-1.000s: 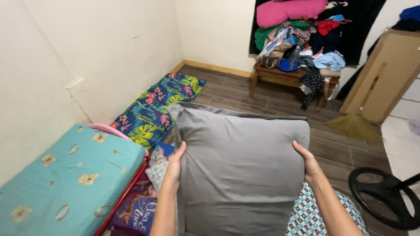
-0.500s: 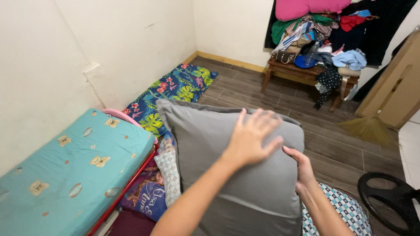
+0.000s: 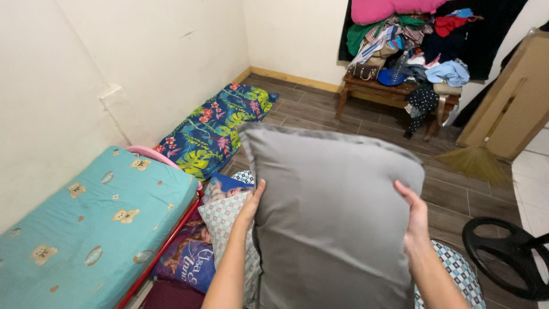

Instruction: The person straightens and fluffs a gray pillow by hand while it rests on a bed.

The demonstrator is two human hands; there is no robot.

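Note:
A large grey pillow [image 3: 331,212] stands upright in front of me, held between both hands. My left hand [image 3: 251,206] presses its left edge and my right hand [image 3: 414,214] grips its right edge. Below the pillow lie a checked white-and-teal pillow [image 3: 226,220] and a purple printed cushion [image 3: 186,260]. A checked cloth [image 3: 457,274] shows under my right forearm.
A turquoise mattress with bear prints [image 3: 86,223] lies at the left against the wall. A tropical-print mat [image 3: 220,126] lies on the wood floor. A wooden bench [image 3: 394,94] piled with clothes stands at the back. A broom [image 3: 474,160], cardboard [image 3: 514,97] and a black fan base [image 3: 509,254] are on the right.
My left hand has come off the pillow's front face and returned to its left edge. The pillow is again held upright between both hands.

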